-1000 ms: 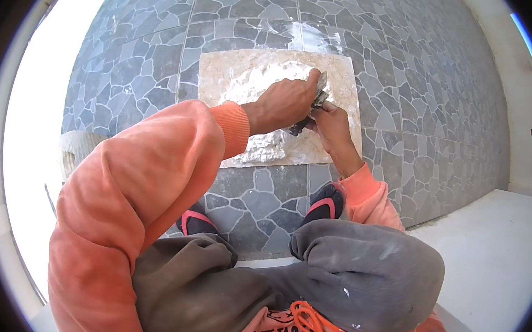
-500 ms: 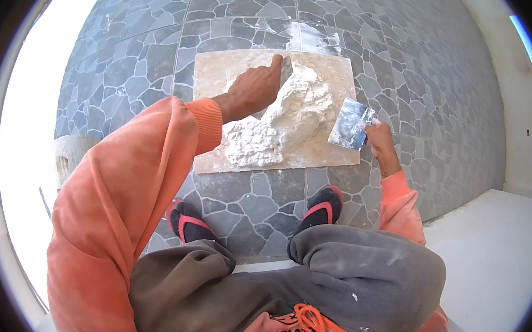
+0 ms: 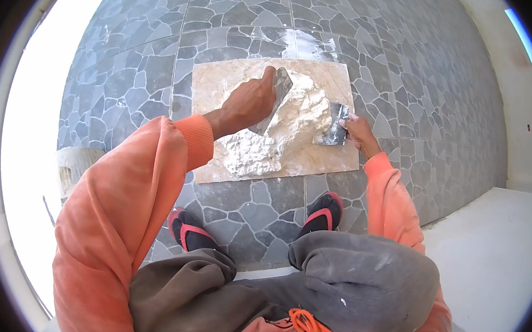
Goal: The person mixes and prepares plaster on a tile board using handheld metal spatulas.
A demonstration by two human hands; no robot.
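A heap of white plaster (image 3: 306,110) lies spread over a tan board (image 3: 214,71) on the floor. My left hand (image 3: 248,104) is wrapped round a trowel, its handle hidden in the grip. The grey trowel blade (image 3: 281,94) stands tilted in the middle of the plaster. At the board's right side, my right hand (image 3: 359,133) grips a flat, plaster-smeared metal scraper (image 3: 330,136). The scraper is slanted over the board, with its left edge at the plaster's right border; whether it touches cannot be made out.
Grey stone-patterned tiles (image 3: 415,114) surround the board. A white smear (image 3: 307,45) marks the floor beyond it. My feet in black socks and red-strapped flip-flops (image 3: 321,217) stand close to the near edge. At left is a pale, worn block-like object (image 3: 77,166).
My right hand has brought the scraper leftward, from the board's right edge to the plaster's border, and its angle has turned. My left hand and trowel stay in nearly the same spot.
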